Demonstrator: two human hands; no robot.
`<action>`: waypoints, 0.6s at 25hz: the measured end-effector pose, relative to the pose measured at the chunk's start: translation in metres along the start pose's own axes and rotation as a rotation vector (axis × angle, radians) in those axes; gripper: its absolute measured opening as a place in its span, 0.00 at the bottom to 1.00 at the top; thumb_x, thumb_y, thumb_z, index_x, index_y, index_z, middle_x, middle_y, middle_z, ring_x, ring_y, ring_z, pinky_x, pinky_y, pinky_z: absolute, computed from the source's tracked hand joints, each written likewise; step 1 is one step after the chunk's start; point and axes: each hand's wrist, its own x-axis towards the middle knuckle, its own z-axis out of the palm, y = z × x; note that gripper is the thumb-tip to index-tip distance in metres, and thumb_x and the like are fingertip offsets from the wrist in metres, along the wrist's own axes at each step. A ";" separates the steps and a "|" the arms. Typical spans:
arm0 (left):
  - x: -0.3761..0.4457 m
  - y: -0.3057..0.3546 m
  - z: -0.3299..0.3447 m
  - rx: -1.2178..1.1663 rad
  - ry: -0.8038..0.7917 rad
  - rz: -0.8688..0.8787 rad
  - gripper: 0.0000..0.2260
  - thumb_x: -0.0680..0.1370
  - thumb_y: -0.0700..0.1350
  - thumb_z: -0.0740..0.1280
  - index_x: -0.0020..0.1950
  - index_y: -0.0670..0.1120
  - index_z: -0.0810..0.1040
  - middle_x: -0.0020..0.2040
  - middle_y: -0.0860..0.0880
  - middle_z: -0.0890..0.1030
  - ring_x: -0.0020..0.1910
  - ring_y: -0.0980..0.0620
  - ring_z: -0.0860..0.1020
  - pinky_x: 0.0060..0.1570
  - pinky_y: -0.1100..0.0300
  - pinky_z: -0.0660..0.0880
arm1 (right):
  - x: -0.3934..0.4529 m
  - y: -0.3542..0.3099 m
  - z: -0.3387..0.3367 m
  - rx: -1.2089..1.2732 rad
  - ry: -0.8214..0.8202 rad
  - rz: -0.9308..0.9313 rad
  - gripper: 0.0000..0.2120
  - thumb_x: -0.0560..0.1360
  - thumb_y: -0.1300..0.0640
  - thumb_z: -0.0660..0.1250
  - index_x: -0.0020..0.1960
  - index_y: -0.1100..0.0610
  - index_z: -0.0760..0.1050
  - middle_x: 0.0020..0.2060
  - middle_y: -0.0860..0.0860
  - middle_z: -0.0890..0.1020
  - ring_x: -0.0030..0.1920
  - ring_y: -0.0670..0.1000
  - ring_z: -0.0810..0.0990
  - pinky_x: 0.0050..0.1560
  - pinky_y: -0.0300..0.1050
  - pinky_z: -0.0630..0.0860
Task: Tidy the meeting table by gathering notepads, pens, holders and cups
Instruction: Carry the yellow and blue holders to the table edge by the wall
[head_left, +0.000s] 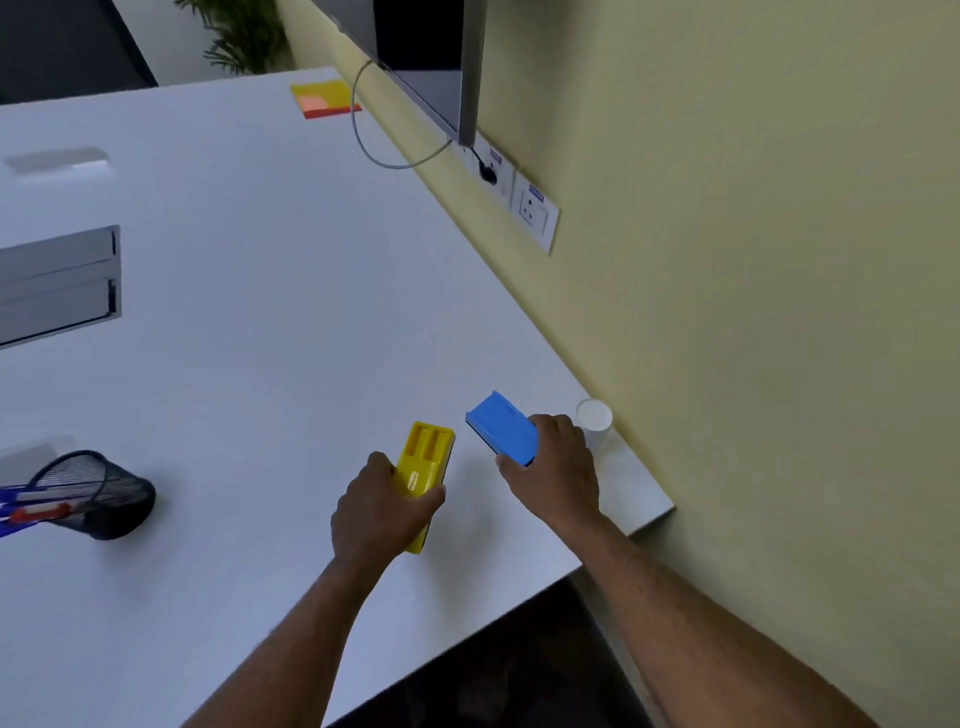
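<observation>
My left hand (382, 512) grips a yellow holder-style eraser block (423, 460) near the front of the white table (270, 291). My right hand (553, 467) grips a blue block of the same kind (501, 426), tilted, just to the right. A white paper cup (594, 422) stands behind my right hand by the wall. A black mesh pen holder (98, 493) lies on its side at the left, with blue and red pens (31, 506) sticking out. A yellow and red stack of notepads (324, 98) sits at the table's far edge.
The table's right edge runs along a yellow wall with power sockets (535, 208). A mounted screen (441, 62) hangs above, with a grey cable (363, 135) looping down. Grey cable hatches (57, 280) are set into the table at the left. A plant (244, 31) stands far back.
</observation>
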 end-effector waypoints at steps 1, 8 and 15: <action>0.008 0.001 0.005 0.002 -0.005 -0.013 0.25 0.66 0.64 0.71 0.51 0.49 0.69 0.41 0.52 0.75 0.40 0.48 0.76 0.39 0.57 0.72 | 0.021 -0.001 0.002 -0.013 -0.001 0.010 0.26 0.67 0.43 0.71 0.60 0.55 0.71 0.51 0.50 0.75 0.52 0.52 0.73 0.50 0.48 0.74; 0.043 0.007 0.014 -0.007 -0.038 -0.135 0.28 0.65 0.64 0.73 0.54 0.47 0.71 0.47 0.52 0.75 0.44 0.50 0.75 0.43 0.54 0.75 | 0.169 0.008 0.015 -0.023 -0.117 0.139 0.26 0.67 0.47 0.72 0.57 0.62 0.70 0.52 0.56 0.75 0.50 0.58 0.77 0.46 0.50 0.77; 0.085 0.045 0.046 -0.047 0.028 -0.248 0.27 0.65 0.66 0.73 0.47 0.47 0.70 0.45 0.51 0.75 0.43 0.47 0.77 0.40 0.55 0.71 | 0.227 0.034 0.039 -0.152 -0.254 0.195 0.30 0.70 0.45 0.73 0.61 0.63 0.68 0.58 0.59 0.76 0.55 0.59 0.78 0.50 0.52 0.78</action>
